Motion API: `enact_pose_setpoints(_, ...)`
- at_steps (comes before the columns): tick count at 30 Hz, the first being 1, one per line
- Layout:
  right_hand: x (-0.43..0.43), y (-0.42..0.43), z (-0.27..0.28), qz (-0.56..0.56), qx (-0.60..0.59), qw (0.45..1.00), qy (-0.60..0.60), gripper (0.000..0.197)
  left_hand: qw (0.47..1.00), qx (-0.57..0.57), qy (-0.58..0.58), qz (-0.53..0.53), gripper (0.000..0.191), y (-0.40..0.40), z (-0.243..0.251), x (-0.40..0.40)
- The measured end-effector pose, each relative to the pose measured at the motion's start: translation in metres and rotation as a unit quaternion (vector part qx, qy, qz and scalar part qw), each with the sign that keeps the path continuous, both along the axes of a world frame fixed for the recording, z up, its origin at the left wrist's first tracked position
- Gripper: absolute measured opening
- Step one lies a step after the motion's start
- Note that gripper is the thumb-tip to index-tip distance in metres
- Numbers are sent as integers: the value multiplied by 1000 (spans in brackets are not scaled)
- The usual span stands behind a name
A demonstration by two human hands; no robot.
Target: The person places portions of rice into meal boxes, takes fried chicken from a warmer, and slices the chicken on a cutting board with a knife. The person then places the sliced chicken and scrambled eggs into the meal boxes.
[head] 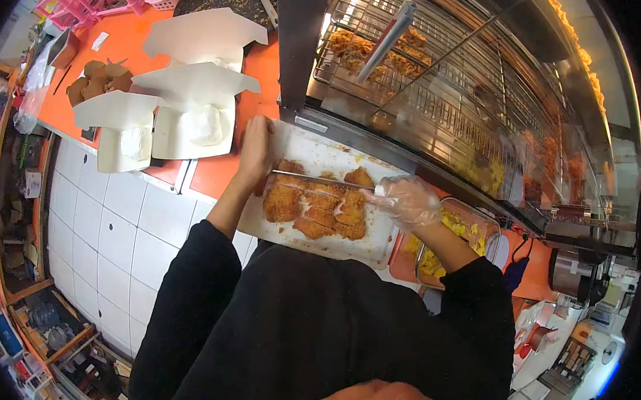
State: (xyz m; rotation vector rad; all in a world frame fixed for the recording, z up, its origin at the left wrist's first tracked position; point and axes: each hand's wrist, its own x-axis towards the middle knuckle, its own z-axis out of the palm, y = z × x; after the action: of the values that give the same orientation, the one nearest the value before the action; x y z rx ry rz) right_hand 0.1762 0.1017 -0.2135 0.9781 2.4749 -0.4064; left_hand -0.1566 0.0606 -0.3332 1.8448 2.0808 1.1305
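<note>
A white cutting board (302, 137) lies before me with several cut pieces of breaded fried chicken (282, 204) on it, and crumbs are scattered around them. My right hand (409, 202), in a clear plastic glove, grips a knife (322, 179) by its white handle. The blade runs sideways across the upper part of the chicken, its tip pointing left. My bare left hand (257, 150) is curled over the board's left edge, close to the knife tip; its fingertips are hidden.
Left on the orange counter (210, 178) stand open paper boxes (222, 137), two showing white wrapped-looking mounds (204, 125). A glass-fronted warming cabinet (415, 123) with fried food on racks borders the board's far side. At right sits a tray of yellow food (466, 227).
</note>
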Motion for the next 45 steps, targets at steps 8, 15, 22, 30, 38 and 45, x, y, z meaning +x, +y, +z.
enact_pose_setpoints(8,-7,-26,4,-69,33,997,-10,61,999,12,50,-10,26,-11,13,2)
enact_pose_setpoints(15,11,-34,15,-73,30,993,92,52,997,44,66,4,24,-13,43,9)
enact_pose_setpoints(22,11,-15,20,19,113,993,-25,25,996,72,55,7,22,-7,46,14)
enact_pose_setpoints(30,16,1,-22,-92,0,995,48,71,997,57,55,7,22,5,19,18)
enact_pose_setpoints(38,24,-24,-20,-1,122,990,66,65,998,33,47,1,22,1,19,18)
enact_pose_setpoints(45,16,-19,-1,-142,101,978,117,66,979,176,-2,106,18,-27,60,4)
